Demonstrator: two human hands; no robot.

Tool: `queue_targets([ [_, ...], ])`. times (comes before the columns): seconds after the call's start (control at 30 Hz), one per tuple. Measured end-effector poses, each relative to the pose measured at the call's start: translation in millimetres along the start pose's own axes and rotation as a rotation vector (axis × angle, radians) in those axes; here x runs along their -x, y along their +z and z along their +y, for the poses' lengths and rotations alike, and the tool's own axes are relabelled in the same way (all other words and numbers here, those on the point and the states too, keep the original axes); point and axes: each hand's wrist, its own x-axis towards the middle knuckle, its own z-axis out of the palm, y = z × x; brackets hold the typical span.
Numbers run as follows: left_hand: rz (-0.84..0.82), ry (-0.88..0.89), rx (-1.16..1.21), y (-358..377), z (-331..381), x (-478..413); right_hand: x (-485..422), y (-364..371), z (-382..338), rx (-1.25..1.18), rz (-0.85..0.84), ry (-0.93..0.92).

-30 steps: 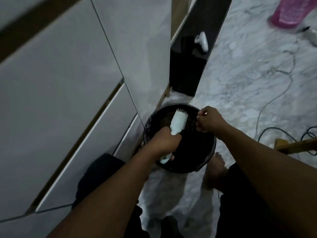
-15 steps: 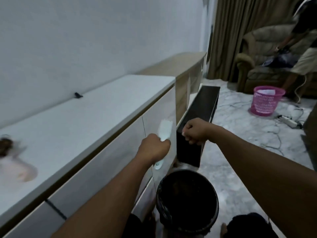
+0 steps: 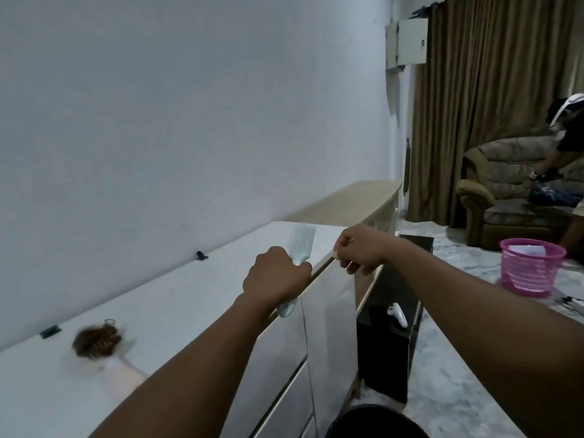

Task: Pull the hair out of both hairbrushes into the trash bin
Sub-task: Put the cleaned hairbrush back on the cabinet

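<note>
Head view: the left hand (image 3: 275,278) is fisted round the pale hairbrush (image 3: 296,252) — bristles up — above the white cabinet (image 3: 177,298). The right hand (image 3: 360,249) is curled (contents unclear). Second hairbrush (image 3: 96,343), hair-clogged, lies on the cabinet; black trash bin (image 3: 376,422) below.

Left hand (image 3: 276,276) closed around pale hairbrush (image 3: 295,248) handle, bristles up, above white table (image 3: 177,298). Right hand (image 3: 360,249) fisted beside it. Second hairbrush (image 3: 96,341), hair-laden, lies on table. Black trash bin (image 3: 376,422) at bottom edge.
</note>
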Motion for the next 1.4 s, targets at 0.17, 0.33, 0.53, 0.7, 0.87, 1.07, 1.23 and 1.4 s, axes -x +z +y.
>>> queue_targets([
  [0.17,0.06,-0.031,-0.025,-38.2,-24.1,-5.1,-14.7,16.4,-40.5,-0.034,-0.001,-0.093],
  [0.33,0.143,-0.118,-0.084,-67.9,-61.6,-9.0,-33.7,48.8,-85.2,-0.036,-0.054,-0.179],
  [0.53,0.183,-0.227,-0.159,-78.5,-120.4,-18.7,-60.1,104.6,-122.5,-0.009,-0.134,-0.253],
  [0.7,0.181,-0.315,-0.239,-69.2,-166.7,-27.5,-89.1,159.9,-135.7,0.023,-0.203,-0.27],
  [0.87,0.122,-0.371,-0.262,-63.2,-199.9,-37.8,-116.1,207.3,-139.4,0.059,-0.263,-0.268],
  [1.07,0.017,-0.375,-0.3,-52.8,-215.4,-44.5,-133.1,238.1,-134.9,0.089,-0.291,-0.265],
  [1.23,0.021,-0.382,-0.313,-52.8,-214.9,-45.2,-132.3,236.4,-133.8,0.099,-0.302,-0.268],
  [1.4,0.069,-0.371,-0.334,-76.5,-206.0,-34.5,-115.5,217.0,-138.4,0.107,-0.328,-0.245],
])
